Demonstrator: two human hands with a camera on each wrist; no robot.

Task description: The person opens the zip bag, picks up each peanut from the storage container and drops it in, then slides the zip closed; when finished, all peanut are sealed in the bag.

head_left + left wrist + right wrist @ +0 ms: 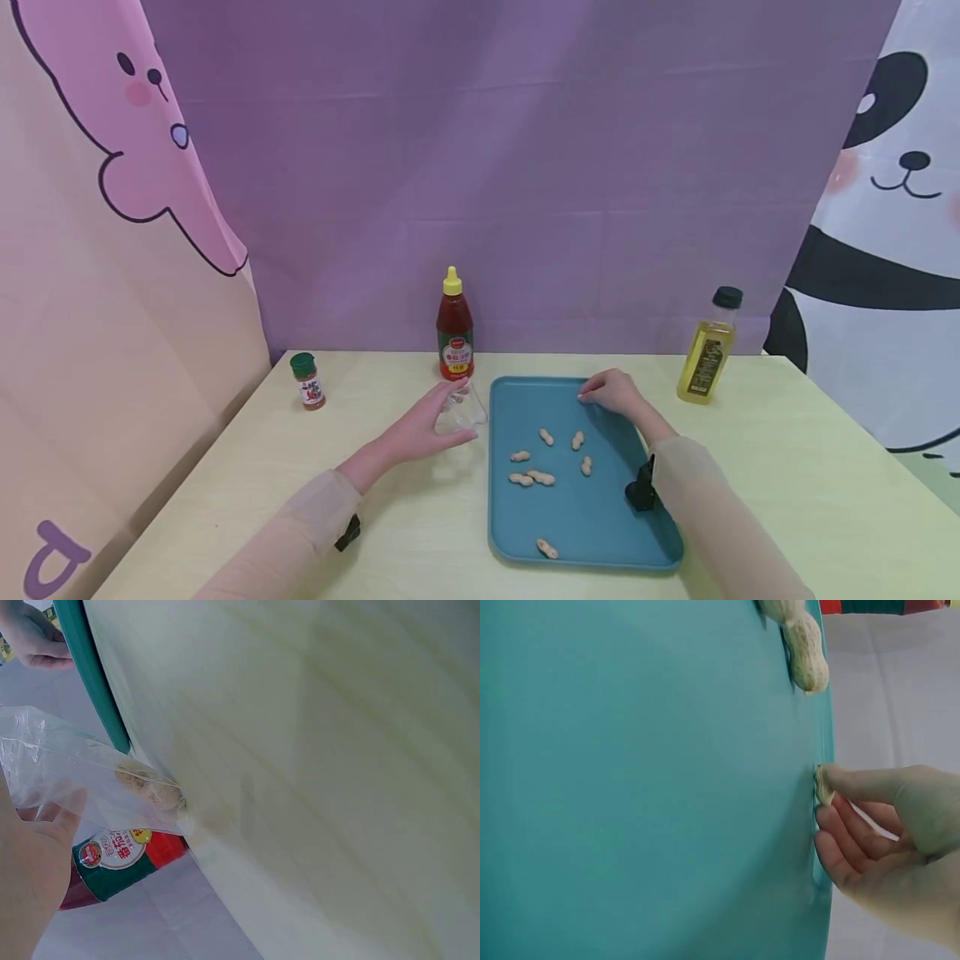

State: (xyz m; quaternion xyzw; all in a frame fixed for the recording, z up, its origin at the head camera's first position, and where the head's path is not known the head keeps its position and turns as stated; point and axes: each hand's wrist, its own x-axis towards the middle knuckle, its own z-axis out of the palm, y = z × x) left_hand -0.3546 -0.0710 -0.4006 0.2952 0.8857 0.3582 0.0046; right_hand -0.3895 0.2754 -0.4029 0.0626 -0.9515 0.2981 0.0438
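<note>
My left hand [422,429] grips a clear plastic bag [467,410] beside the left edge of the blue tray [615,521]. In the left wrist view, tan peanuts [154,789] show through the bottom of the bag. Over the tray's far end, my right hand [615,393] pinches a peanut [823,785] between thumb and fingers, close to the tray surface. Several more unshelled peanuts [542,478] lie scattered on the tray, one of them [547,548] by the near rim.
A ketchup bottle [455,333] with a yellow cap stands behind the bag. To the left is a small green-lidded spice jar [308,383]. An oil bottle [707,354] stands right of the tray, near the table's [795,467] back edge. A purple cloth [525,167] hangs behind.
</note>
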